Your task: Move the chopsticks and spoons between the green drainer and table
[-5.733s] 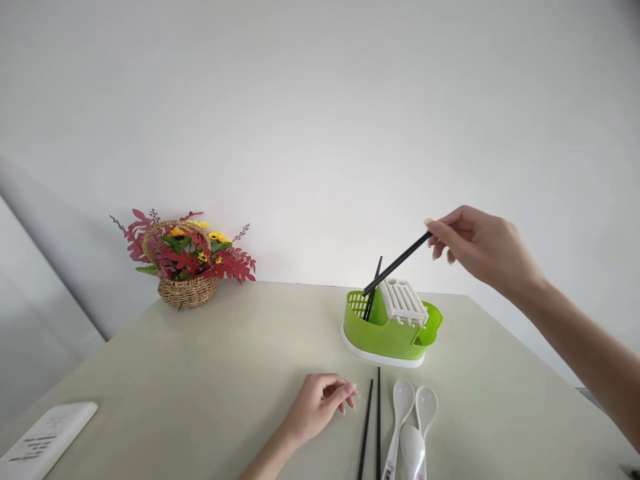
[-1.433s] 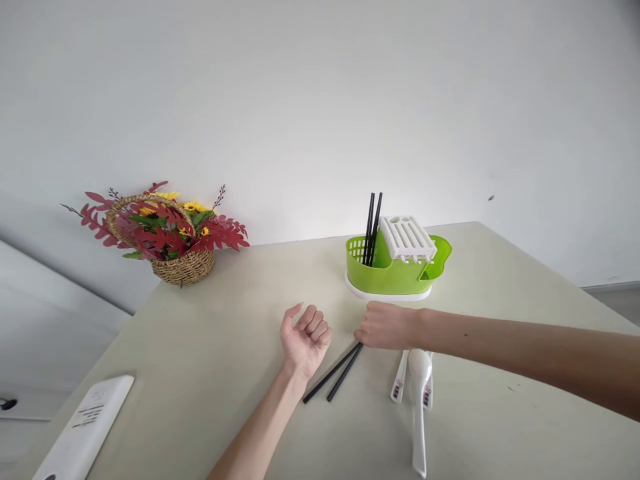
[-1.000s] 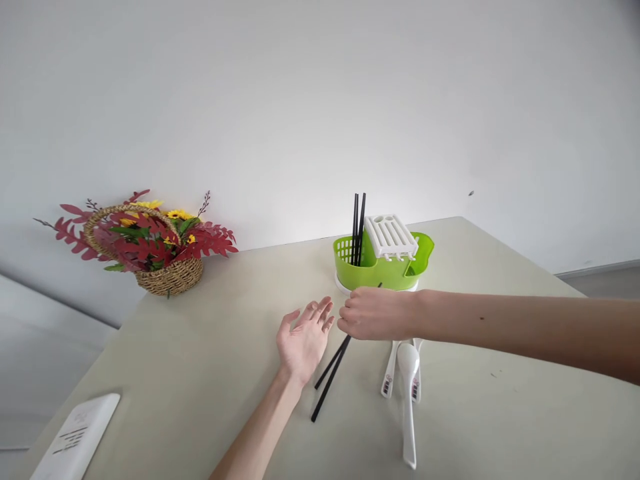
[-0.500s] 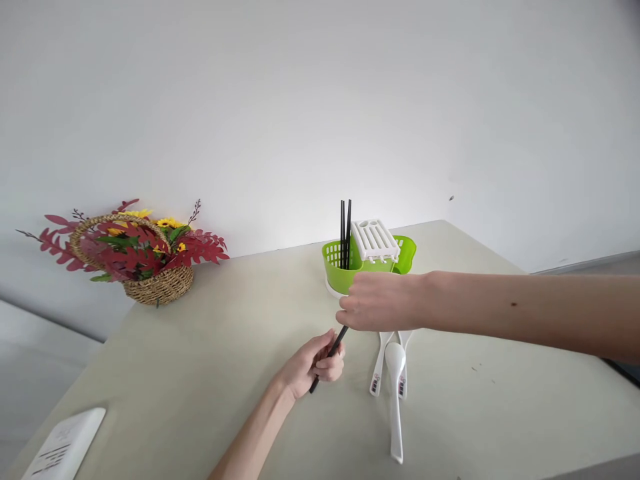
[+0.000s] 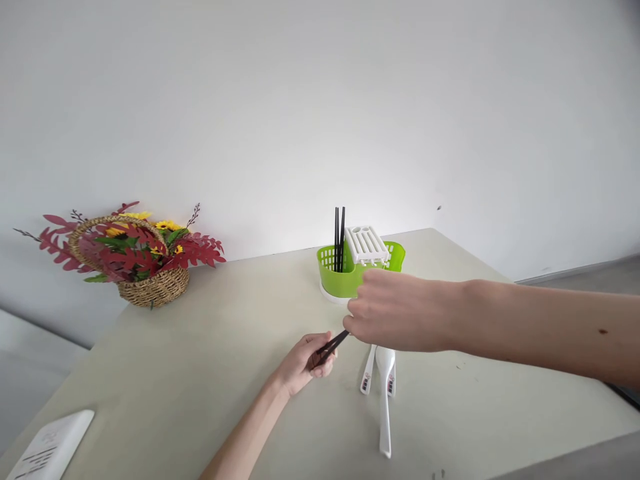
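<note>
A pair of black chopsticks (image 5: 336,344) slants between my two hands above the table. My left hand (image 5: 309,359) is closed round their lower end. The fingers of my right hand (image 5: 377,308) are wrapped round the upper end, which they hide. Behind my right hand stands a green utensil basket (image 5: 336,285) with a white slotted top (image 5: 367,244). Black chopsticks (image 5: 339,237) stand upright in its left compartment. Just below my right hand, a white spoon (image 5: 385,400) lies across other white utensils (image 5: 367,373), whose far ends my hand covers.
A wicker basket (image 5: 155,288) of red leaves and yellow flowers stands at the back left. A white object with dark slots (image 5: 55,443) lies at the near left edge of the table (image 5: 210,360). The wall rises right behind the table.
My right hand has moved slightly right and toward me. The chopsticks between the hands now lie flatter and show as two spread sticks. The view has shifted a little.
</note>
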Tool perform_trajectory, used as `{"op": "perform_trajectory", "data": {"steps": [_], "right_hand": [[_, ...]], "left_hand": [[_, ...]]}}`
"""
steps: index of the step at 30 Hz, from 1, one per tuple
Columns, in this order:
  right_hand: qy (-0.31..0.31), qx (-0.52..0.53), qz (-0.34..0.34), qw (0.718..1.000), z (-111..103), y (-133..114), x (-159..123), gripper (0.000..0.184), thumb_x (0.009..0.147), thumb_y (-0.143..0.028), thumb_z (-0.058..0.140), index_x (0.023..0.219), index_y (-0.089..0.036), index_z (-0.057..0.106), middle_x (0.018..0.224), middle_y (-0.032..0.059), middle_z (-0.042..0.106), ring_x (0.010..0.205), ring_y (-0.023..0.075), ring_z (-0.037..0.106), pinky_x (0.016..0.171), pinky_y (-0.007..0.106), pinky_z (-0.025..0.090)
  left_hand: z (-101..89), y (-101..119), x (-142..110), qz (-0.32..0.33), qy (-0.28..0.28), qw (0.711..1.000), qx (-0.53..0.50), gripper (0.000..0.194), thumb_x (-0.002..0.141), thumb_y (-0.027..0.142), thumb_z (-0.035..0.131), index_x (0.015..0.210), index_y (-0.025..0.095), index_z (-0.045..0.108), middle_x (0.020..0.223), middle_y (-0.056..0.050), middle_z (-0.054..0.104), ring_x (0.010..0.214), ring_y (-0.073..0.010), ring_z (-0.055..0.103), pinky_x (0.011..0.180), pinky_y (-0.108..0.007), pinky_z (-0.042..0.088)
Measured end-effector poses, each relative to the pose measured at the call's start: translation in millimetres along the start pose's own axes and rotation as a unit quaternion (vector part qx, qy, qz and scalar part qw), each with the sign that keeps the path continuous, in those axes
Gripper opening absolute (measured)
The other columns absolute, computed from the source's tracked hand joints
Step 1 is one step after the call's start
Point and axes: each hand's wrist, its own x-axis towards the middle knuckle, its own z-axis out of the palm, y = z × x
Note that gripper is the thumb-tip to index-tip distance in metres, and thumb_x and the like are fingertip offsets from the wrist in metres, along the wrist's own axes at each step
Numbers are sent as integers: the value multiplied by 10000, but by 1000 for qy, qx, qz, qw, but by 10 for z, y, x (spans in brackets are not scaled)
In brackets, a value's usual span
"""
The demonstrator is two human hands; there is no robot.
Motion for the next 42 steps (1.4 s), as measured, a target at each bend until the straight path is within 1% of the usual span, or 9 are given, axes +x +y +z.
{"op": "perform_trajectory", "data": {"steps": [4, 10, 21, 24, 27, 30, 34, 37, 42], "right_hand": [[26, 25, 44, 998, 17, -13, -120, 309, 657, 87, 698, 676, -205, 599, 487, -57, 445, 448, 118, 404, 532, 319, 226], [20, 49, 62, 997, -6, -123, -122, 291, 677, 79, 709, 741, -195, 631, 595, -9, 585, 515, 141, 495, 555, 314, 252], [44, 58, 50, 996, 58, -322, 150, 222, 769, -13, 715, 736, -200, 602, 646, -9, 559, 462, 110, 367, 482, 319, 218], [33, 42, 63, 997, 168, -348, 219, 202, 791, -34, 711, 759, -201, 601, 676, 4, 573, 469, 116, 376, 469, 320, 219], [13, 29, 80, 996, 290, -363, 262, 210, 765, -17, 729, 848, -184, 632, 717, 14, 596, 497, 118, 423, 463, 312, 219], [7, 34, 95, 995, 386, -330, 265, 213, 790, -26, 741, 929, -162, 655, 718, 13, 598, 523, 128, 463, 450, 310, 215], [39, 43, 138, 989, 434, -170, 220, 45, 987, -170, 672, 944, -158, 671, 712, 21, 618, 568, 150, 536, 472, 317, 218], [47, 44, 159, 985, 429, -26, 163, 301, 1084, -380, 559, 899, -170, 673, 741, 36, 648, 584, 168, 578, 494, 330, 222], [35, 99, 230, 967, 367, 81, 63, 379, 1068, -493, 557, 884, -185, 681, 799, 61, 715, 676, 221, 663, 530, 328, 259]], "left_hand": [[14, -10, 24, 8, 52, 995, -83, 435, 885, 475, 791, 674, 142, 605, 578, 22, 524, 448, -56, 390, 484, -235, 275], [3, -30, 41, 38, 100, 966, -234, 276, 936, 378, 759, 934, 103, 741, 738, -46, 648, 657, -137, 614, 658, -263, 496], [-82, -57, 40, 48, 83, 951, -293, 198, 968, 285, 703, 872, 112, 713, 760, -51, 681, 638, -135, 626, 653, -276, 525], [-104, -68, 39, 50, 80, 956, -279, 198, 952, 287, 715, 855, 116, 691, 672, -15, 632, 555, -104, 577, 564, -235, 478], [-160, -52, 29, 22, 70, 971, -228, 256, 956, 353, 706, 824, 139, 658, 486, 81, 475, 341, -35, 285, 378, -190, 262], [-202, -18, 12, -11, 52, 982, -181, 308, 953, 421, 701, 794, 171, 619, 388, 143, 288, 311, -31, 75, 343, -200, 110], [-149, 15, -10, -38, 5, 994, -105, 548, 929, 529, 709, 580, 188, 460, 366, 129, 212, 304, -22, 95, 361, -215, 94], [-45, 15, -25, -56, -17, 996, -62, 668, 923, 618, 689, 530, 197, 350, 377, 113, 232, 302, -16, 107, 377, -230, 70], [77, -13, -30, -11, 21, 999, -42, 696, 926, 649, 674, 543, 206, 298, 398, 111, 228, 309, -20, 120, 400, -244, 81]]}}
